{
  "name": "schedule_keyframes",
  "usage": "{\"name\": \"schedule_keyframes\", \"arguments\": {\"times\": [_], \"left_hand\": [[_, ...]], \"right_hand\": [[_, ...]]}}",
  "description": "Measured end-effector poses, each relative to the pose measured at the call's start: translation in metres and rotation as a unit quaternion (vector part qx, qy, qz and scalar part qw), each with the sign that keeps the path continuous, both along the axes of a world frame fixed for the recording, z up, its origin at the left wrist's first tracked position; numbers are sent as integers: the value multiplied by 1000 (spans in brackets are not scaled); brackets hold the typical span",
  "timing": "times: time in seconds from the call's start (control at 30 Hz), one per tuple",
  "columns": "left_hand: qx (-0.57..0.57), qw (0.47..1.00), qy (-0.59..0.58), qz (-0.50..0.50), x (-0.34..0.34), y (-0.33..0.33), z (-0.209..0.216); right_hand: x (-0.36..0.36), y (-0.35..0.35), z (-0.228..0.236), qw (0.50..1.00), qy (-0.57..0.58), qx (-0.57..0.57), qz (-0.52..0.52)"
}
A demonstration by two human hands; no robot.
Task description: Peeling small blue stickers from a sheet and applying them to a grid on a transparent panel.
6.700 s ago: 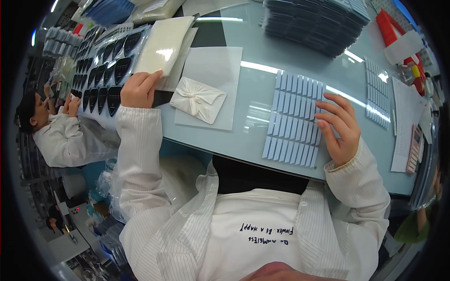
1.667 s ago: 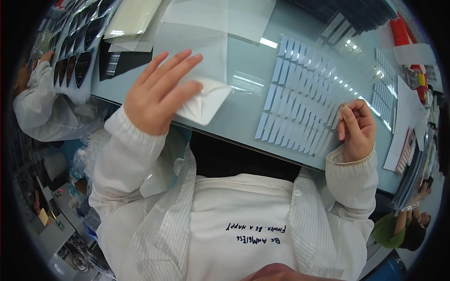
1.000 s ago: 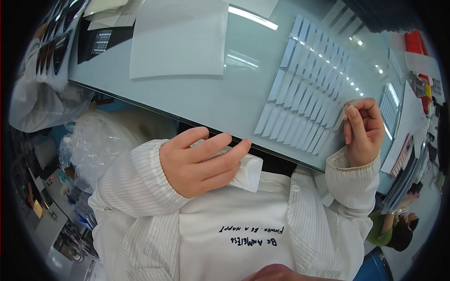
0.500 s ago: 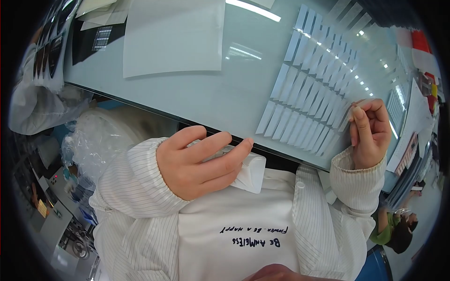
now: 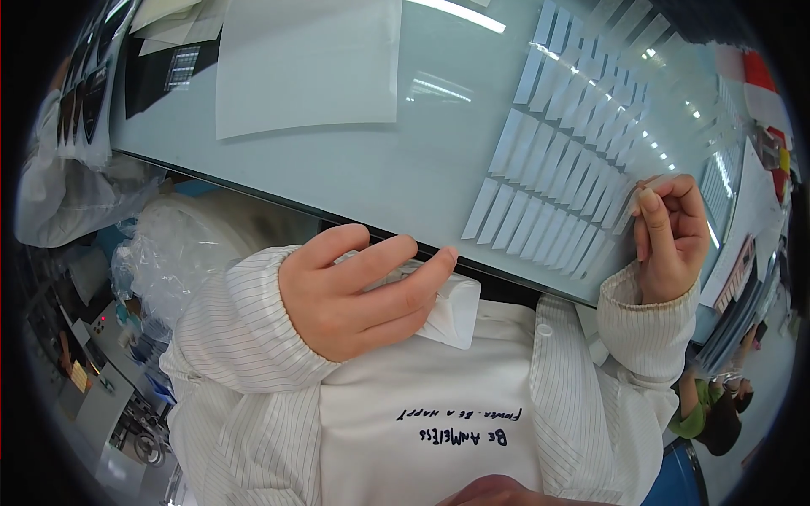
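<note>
My right hand (image 5: 672, 232) is at the right part of the glass-like tabletop (image 5: 439, 177), thumb and index finger pinched together on a thin pale strip (image 5: 645, 187), partly hidden by the fingers. Beside it lie rows of narrow whitish strips (image 5: 540, 160), slanted and spaced side by side. My left hand (image 5: 363, 295) hovers at the table's near edge, back upward and fingers curled. It holds a folded white sheet (image 5: 458, 314) that sticks out below the fingertips; the thumb is hidden, and whether the sheet is paper or cloth is unclear.
A large white sheet (image 5: 308, 67) lies at the far left of the table, near a stack of cream papers (image 5: 180, 25) and a black sheet (image 5: 150, 80). Clear plastic bags (image 5: 181, 253) sit below the left edge. Papers (image 5: 732, 223) lie at the right; a person in green (image 5: 693, 409) is beyond.
The right hand has shifted very slightly to the right, still pinched. The left hand has stayed nearly in place. The whole view has shifted slightly.
</note>
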State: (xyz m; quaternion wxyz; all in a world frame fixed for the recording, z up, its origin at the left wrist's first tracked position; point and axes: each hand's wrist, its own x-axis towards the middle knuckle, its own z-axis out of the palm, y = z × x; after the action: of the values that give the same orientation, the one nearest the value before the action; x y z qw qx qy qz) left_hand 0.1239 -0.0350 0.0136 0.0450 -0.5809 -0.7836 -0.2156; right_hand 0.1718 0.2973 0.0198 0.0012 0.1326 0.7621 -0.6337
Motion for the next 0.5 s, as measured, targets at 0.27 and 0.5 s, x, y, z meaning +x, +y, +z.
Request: {"name": "schedule_keyframes", "arguments": {"times": [0.27,0.5], "left_hand": [[5,1000,0,5,1,0,-2],[8,1000,3,12,2,1,-2]], "right_hand": [[-1,0,1,1000,-4,-2,-8],[0,-1,2,1000,-10,1,-14]]}}
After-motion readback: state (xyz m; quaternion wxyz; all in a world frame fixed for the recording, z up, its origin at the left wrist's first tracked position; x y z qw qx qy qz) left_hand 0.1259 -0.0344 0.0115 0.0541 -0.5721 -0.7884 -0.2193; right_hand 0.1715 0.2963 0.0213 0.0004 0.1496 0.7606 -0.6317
